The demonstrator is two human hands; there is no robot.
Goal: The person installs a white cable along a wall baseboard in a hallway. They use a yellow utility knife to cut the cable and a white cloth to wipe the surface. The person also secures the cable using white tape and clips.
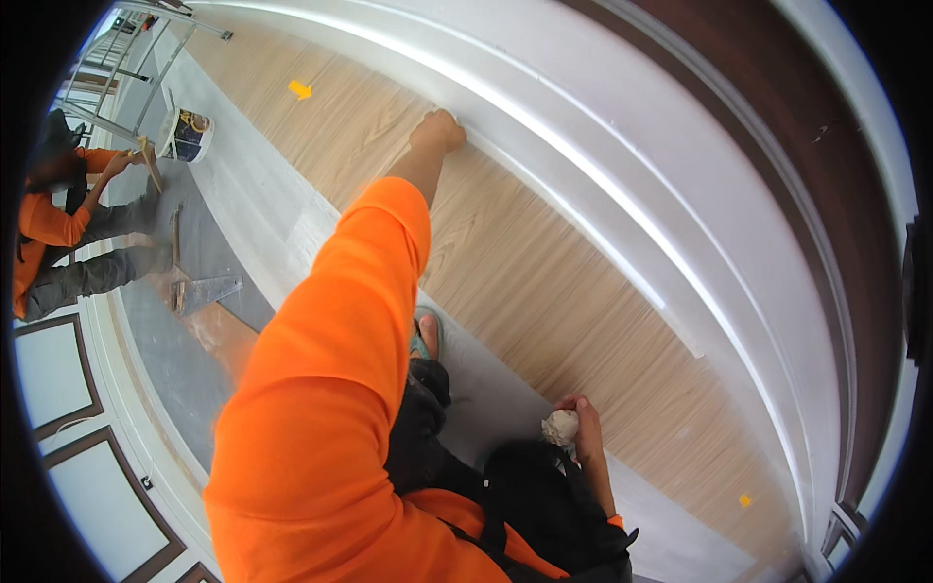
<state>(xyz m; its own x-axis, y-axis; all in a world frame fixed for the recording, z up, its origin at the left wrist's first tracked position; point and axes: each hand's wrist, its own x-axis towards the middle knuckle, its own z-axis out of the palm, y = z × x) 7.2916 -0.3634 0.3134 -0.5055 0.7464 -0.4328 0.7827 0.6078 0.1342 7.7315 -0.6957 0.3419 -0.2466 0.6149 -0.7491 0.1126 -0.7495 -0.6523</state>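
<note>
My left arm, in an orange sleeve, stretches far forward across the wood-look floor (544, 282). At its end my left hand (437, 132) is closed and touches the foot of the white wall moulding (573, 219), where it meets the floor. Whatever its fingers hold, if anything, is hidden. Close to my body at the lower right, my right hand (589, 428) is wrapped round a crumpled white lump (561, 428). I cannot tell if the lump is cloth, paper or putty. My sandalled foot (429, 333) shows beneath my left arm.
At the left, another person in orange (53, 219) holds a wooden-handled tool (151, 163). Near them are a bucket (190, 136), a metal ladder-like frame (155, 92) and a flat metal tool (206, 291). Yellow markers, one an arrow (300, 89), lie on the floor.
</note>
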